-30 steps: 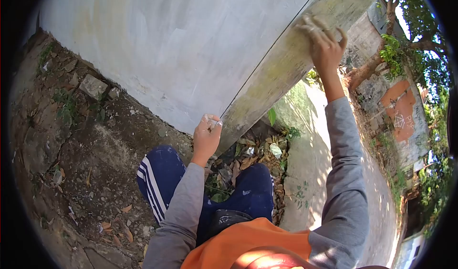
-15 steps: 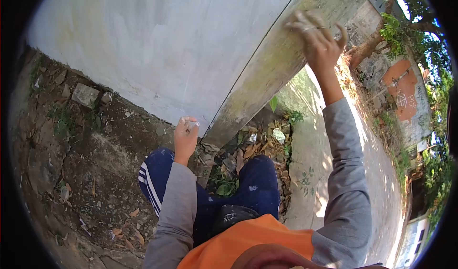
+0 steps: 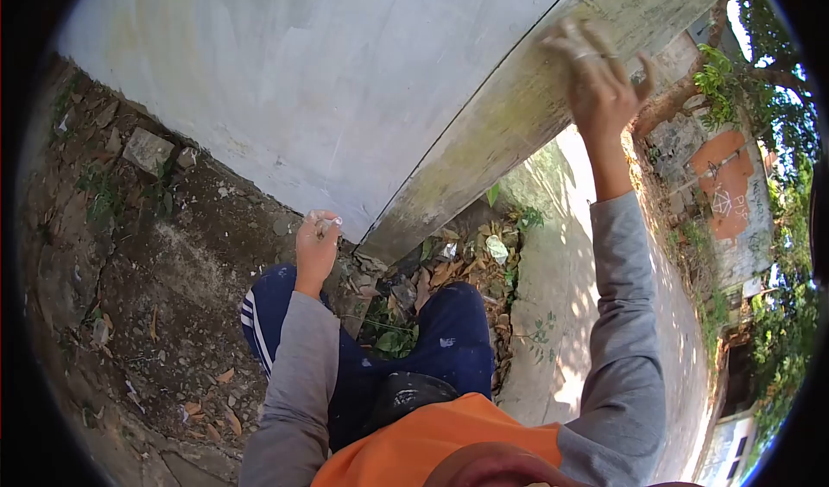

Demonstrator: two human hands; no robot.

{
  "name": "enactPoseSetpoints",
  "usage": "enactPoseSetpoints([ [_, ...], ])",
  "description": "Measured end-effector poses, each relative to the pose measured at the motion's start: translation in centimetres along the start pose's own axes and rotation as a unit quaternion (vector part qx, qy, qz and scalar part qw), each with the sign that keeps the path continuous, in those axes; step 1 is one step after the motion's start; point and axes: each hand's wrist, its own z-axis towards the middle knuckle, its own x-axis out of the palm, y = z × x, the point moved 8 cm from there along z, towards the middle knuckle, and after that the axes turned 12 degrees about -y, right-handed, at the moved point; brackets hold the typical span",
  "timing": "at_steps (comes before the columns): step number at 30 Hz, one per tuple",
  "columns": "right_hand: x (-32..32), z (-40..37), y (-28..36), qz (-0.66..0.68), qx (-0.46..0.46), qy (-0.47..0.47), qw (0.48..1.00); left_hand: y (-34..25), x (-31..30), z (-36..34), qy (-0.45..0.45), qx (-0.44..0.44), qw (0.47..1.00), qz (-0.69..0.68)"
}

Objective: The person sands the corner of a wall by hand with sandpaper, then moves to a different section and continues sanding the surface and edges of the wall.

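While the right hand (image 3: pixel 603 90) spreads its fingers over the weathered strip (image 3: pixel 484 142), blurred so that firm contact is hard to tell, the left hand (image 3: pixel 317 245) curls its fingers by the lower corner of the pale wall (image 3: pixel 285 81). Whitish matter coats the left fingertips; whether they pinch something small cannot be told. The strip runs along the wall's edge, beyond a dark seam (image 3: pixel 471 98), with the right hand at its upper part and the left just beside its lower end. Between the two hands lie the seam and part of the wall.

Below the strip, a gap in the ground holds dry leaves (image 3: pixel 444 273) and a crumpled pale scrap (image 3: pixel 496 249). Blue trousers (image 3: pixel 453 332) with white smears bend at its near side, a dark item (image 3: pixel 406 396) at the waist. Farther left, a rough block (image 3: pixel 148 151) sits on bare soil (image 3: pixel 190 271); to the right, concrete paving (image 3: pixel 553 314) stretches under patches of sunlight, towards a distant wall with an orange patch (image 3: pixel 725 185).
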Motion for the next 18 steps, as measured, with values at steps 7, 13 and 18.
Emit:
enactPoseSetpoints([
  [7, -1.1, -3.7, 1.2, 0.047, -0.006, 0.015, 0.999, 0.9, -0.4, 0.7, 0.011, 0.013, 0.999, -0.034],
  [13, -2.5, -8.7, 5.1, 0.075, -0.078, 0.158, 0.982, -1.4, -1.0, -0.6, -0.024, 0.009, 0.999, 0.032],
  [18, -4.0, -9.3, 4.0, 0.079, 0.014, 0.124, 0.989, -2.7, -1.6, -1.0, -0.057, -0.018, 0.997, -0.052],
])
